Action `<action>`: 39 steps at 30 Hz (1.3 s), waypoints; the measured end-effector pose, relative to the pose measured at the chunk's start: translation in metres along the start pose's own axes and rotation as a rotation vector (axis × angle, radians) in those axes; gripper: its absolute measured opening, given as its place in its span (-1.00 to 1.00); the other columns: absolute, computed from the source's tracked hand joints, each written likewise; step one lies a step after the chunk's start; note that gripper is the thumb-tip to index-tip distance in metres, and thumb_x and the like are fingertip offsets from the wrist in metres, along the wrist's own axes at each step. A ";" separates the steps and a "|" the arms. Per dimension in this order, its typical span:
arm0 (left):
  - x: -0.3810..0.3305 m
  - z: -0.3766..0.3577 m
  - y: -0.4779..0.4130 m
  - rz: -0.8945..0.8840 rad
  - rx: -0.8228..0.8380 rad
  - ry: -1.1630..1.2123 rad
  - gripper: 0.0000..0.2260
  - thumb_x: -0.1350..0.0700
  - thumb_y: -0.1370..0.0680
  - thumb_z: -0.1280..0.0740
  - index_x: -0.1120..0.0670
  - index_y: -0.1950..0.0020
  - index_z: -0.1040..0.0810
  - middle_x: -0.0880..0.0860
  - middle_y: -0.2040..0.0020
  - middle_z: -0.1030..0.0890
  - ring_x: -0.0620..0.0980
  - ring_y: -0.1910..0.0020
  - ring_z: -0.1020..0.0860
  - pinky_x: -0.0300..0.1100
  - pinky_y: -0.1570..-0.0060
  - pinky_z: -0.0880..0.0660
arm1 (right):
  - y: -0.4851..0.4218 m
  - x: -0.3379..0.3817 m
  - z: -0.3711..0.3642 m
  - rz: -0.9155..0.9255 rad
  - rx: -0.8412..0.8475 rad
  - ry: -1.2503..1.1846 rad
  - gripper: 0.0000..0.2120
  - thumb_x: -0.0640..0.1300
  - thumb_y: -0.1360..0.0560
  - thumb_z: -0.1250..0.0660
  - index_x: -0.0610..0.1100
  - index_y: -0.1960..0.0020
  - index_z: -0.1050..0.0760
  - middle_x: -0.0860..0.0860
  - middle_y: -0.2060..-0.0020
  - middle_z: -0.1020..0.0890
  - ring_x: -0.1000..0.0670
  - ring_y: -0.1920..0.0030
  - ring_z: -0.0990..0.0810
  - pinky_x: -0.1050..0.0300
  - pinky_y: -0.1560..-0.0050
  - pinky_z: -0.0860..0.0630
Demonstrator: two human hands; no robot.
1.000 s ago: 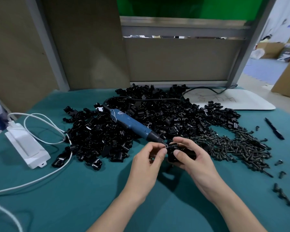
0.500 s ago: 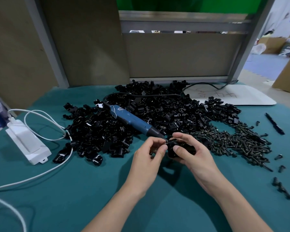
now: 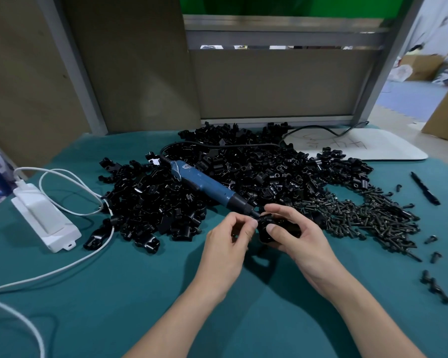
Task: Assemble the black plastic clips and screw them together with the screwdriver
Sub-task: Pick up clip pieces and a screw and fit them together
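Between left hand (image 3: 225,241), right hand (image 3: 304,237): clip (image 3: 265,226)

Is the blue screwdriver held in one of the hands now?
No, the blue screwdriver lies on the pile of clips, while the left hand and right hand grip a black clip.

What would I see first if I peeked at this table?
A huge heap of black plastic clips fills the middle of the teal table, with a blue screwdriver lying across it. Just in front, the left hand and right hand hold one black clip between them. A pile of black screws spreads out on the right.
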State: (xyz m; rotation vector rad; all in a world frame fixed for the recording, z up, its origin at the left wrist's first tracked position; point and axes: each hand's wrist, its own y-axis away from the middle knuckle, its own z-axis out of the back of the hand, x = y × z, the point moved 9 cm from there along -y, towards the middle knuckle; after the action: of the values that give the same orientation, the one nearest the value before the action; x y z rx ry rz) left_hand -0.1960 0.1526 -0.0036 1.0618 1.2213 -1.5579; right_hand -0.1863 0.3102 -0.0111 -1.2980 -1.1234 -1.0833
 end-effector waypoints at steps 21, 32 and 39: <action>-0.001 -0.001 0.001 0.011 0.012 0.026 -0.90 -0.09 -0.63 -0.33 -0.18 0.05 -0.62 -0.06 0.18 -0.68 0.04 0.14 -0.62 0.04 0.02 -0.57 | 0.002 0.002 -0.004 -0.025 0.057 -0.072 -0.61 0.02 -0.46 -0.50 0.13 -0.28 -0.63 0.04 -0.17 -0.68 -0.11 -0.17 -0.70 -0.10 -0.22 -0.63; -0.005 0.004 0.002 -0.076 0.027 -0.104 -0.95 -0.07 -0.62 -0.35 -0.18 0.03 -0.58 -0.14 0.13 -0.67 -0.10 0.10 -0.61 -0.12 0.08 -0.53 | 0.003 -0.004 -0.003 -0.127 0.042 -0.180 -0.62 -0.05 -0.46 -0.48 0.07 -0.27 -0.66 -0.20 -0.22 -0.55 -0.18 -0.18 -0.68 -0.15 -0.11 -0.67; -0.011 0.007 0.001 -0.142 -0.009 -0.174 -0.91 -0.14 -0.60 -0.30 -0.19 0.00 -0.58 -0.19 0.08 -0.68 -0.16 0.03 -0.63 -0.22 0.04 -0.52 | 0.007 0.001 -0.010 -0.134 0.056 -0.268 -0.62 -0.11 -0.46 -0.47 -0.05 -0.28 -0.65 -0.06 -0.14 -0.70 -0.11 -0.20 -0.67 -0.08 -0.05 -0.67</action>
State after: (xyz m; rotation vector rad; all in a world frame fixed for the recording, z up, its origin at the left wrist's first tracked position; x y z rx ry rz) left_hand -0.1929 0.1466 0.0079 0.8292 1.2038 -1.7129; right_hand -0.1796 0.3001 -0.0102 -1.3668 -1.4483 -0.9857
